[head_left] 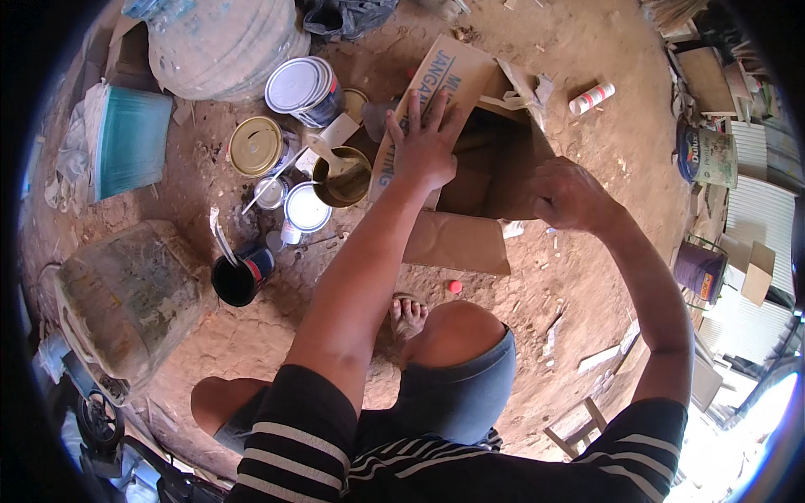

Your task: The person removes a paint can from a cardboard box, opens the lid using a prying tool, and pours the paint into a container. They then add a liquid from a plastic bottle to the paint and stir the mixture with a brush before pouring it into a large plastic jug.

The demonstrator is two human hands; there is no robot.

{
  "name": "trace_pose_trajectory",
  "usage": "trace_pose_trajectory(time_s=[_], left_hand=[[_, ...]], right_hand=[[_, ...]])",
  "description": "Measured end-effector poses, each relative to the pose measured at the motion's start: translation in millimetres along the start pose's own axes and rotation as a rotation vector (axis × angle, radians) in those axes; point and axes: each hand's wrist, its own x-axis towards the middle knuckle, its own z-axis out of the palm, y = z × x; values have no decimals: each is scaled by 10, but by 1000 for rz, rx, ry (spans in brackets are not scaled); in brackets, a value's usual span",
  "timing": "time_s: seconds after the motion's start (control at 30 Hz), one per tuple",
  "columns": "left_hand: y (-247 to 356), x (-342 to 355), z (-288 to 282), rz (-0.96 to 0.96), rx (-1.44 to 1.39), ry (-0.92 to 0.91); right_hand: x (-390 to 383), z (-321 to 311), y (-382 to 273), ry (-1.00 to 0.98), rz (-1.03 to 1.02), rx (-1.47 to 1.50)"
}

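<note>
Your left hand lies spread, fingers fanned across the printed left flap of the cardboard box. Your right hand is curled at the box's right side; you can't tell from here whether it pinches the edge or only rests against it. The box sits in front of you on the ground, its top open and the inside in shadow.

The likeliest trouble is on your left. The flap ends right beside an open can, and whether they touch is unclear; a shove leftward could tip it and spill what it holds. If you lean hard on that flap, the cardboard may crease or tear, or the box could slide. Your left forearm also passes close to the white-lidded tin, so a low sweep might knock it.

The floor is bare brown earth, uneven and littered with scraps, with a red cap near your foot. A blue tub stands farther left; buckets and corrugated sheets crowd the right side.
</note>
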Motion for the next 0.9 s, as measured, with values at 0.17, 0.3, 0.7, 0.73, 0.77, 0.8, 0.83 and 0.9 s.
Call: trace_pose_trajectory(time_s=[0.17, 0.3, 0.7, 0.73, 0.77, 0.8, 0.83, 0.9], left_hand=[[34, 29, -47, -12, -64, -36], [-103, 38, -460, 80, -467, 65], [-390, -112, -939, -171, -545, 9], [-377, -122, -937, -171, -559, 7], [-576, -201, -936, -210, -543, 11], [-512, -172, -919, -189, -565, 62], [-454, -151, -901, -171, -587, 112], [-477, -184, -827, -163, -596, 154]], right_hand=[[284, -1, -93, -276, 218, -95], [555, 91, -118, -179, 372, -36], [2140, 1364, -108, -183, 873, -44], [2137, 1440, -61, -25, 1011, -108], [2147, 1342, -360, 175, 1057, 206], [2038, 1432, -151, 445, 1262, 467], [1926, 1557, 166, 474, 1275, 399], [1791, 1702, 387, 474, 1287, 343]])
